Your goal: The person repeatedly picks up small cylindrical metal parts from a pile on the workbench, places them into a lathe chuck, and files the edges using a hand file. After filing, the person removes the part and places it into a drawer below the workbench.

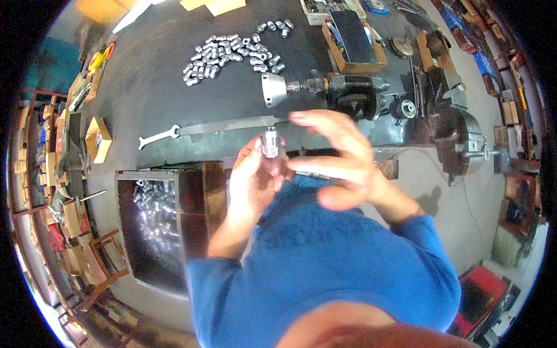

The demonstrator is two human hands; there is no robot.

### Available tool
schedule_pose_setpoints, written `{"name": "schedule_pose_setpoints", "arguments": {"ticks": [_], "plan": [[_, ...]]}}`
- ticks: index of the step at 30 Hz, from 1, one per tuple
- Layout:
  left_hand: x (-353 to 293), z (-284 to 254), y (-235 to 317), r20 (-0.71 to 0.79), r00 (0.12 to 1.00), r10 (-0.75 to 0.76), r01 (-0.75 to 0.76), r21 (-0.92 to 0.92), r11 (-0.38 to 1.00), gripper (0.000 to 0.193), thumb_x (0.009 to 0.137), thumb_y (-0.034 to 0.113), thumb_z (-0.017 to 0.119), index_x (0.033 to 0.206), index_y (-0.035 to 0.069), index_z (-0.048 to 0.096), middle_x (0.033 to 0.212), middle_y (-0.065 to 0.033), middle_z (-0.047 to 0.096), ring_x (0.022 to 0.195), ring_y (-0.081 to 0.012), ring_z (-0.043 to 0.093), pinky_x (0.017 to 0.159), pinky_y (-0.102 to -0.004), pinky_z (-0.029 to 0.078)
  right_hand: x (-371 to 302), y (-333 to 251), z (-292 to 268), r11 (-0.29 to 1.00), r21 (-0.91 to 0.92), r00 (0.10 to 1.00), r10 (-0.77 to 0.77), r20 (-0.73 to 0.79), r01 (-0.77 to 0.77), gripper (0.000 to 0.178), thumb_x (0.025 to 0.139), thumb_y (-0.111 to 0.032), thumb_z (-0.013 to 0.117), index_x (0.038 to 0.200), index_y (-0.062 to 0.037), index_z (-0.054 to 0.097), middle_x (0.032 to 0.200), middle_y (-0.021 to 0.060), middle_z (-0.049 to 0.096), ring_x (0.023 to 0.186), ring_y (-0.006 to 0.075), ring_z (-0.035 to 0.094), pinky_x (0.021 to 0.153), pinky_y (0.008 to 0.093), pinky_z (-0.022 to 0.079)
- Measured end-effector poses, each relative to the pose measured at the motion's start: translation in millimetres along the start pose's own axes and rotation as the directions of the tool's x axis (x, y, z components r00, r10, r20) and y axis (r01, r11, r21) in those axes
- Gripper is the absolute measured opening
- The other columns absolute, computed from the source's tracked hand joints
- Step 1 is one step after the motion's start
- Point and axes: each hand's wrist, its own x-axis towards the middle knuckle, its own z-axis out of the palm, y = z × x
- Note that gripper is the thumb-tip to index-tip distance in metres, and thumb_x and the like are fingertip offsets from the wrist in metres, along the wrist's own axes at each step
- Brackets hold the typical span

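Grasps a shiny silver hex-sided metal fitting (271,142) in the left hand (250,168), nearside of a silver conical metal cup (274,90); spreads the right hand (352,165), released, at the cup's near right. Has similar fittings (217,55) on the black desk (139,69), beyond-left of the cup.

Bench (133,87): loose fittings (212,55) on top, wrench (159,137) before them leftward, spindle assembly (348,88) to their right, vise (461,139) farther right.
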Motion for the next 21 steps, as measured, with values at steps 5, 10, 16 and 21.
{"name": "schedule_pose_setpoints", "arguments": {"ticks": [5, 10, 16, 21], "plan": [[-7.6, 2.6, -0.5, 0.027, 0.996, -0.083, 0.086, -0.139, 0.986, 0.035, 0.085, 0.035, 0.045, 0.094, 0.002, 0.052, 0.057, -0.0004, 0.046, 0.042, -0.0088, 0.037, 0.046, -0.0246, 0.036, 6.0, 9.1, 22.7, 0.994, 0.093, 0.998, -0.056, 0.029, 0.053, 0.034, 0.063, -0.023, 0.053, 0.089, -0.0028, 0.062, 0.113, 0.0240, 0.047, 0.098, 0.0375, 0.050, 0.080, 0.0417, 0.042], [-5.7, 0.8, -4.0, 0.057, 0.994, -0.091, 0.099, -0.162, 0.982, 0.036, 0.086, 0.037, 0.043, 0.093, 0.002, 0.052, 0.057, 0.0008, 0.047, 0.040, -0.0083, 0.037, 0.045, -0.0236, 0.036, 4.0, 12.0, 25.9, 0.989, 0.135, 0.997, -0.068, 0.033, 0.063, 0.036, 0.063, -0.023, 0.053, 0.090, -0.0012, 0.062, 0.112, 0.0250, 0.047, 0.096, 0.0375, 0.051, 0.079, 0.0414, 0.042], [1.4, 4.0, -6.6, -0.080, 0.995, 0.056, -0.047, 0.111, 0.993, 0.036, 0.086, 0.031, 0.044, 0.096, -0.003, 0.053, 0.075, -0.0086, 0.057, 0.054, -0.0145, 0.053, 0.046, -0.0266, 0.045, 3.4, 22.3, 16.2, 0.974, 0.216, 0.997, -0.074, 0.035, 0.065, 0.039, 0.056, -0.019, 0.056, 0.090, -0.0018, 0.061, 0.113, 0.0235, 0.047, 0.092, 0.0365, 0.053, 0.077, 0.0408, 0.043], [6.8, -4.1, -1.6, 0.105, 0.993, 0.060, -0.071, 0.103, 0.992, 0.035, 0.086, 0.024, 0.044, 0.100, -0.007, 0.052, 0.086, -0.0147, 0.058, 0.065, -0.0241, 0.058, 0.052, -0.0311, 0.049, 3.7, 34.2, 13.1, 0.951, 0.297, 0.992, -0.111, 0.064, 0.087, 0.038, 0.069, -0.031, 0.052, 0.087, -0.0003, 0.063, 0.109, 0.0266, 0.049, 0.090, 0.0368, 0.054, 0.076, 0.0408, 0.043]]}}
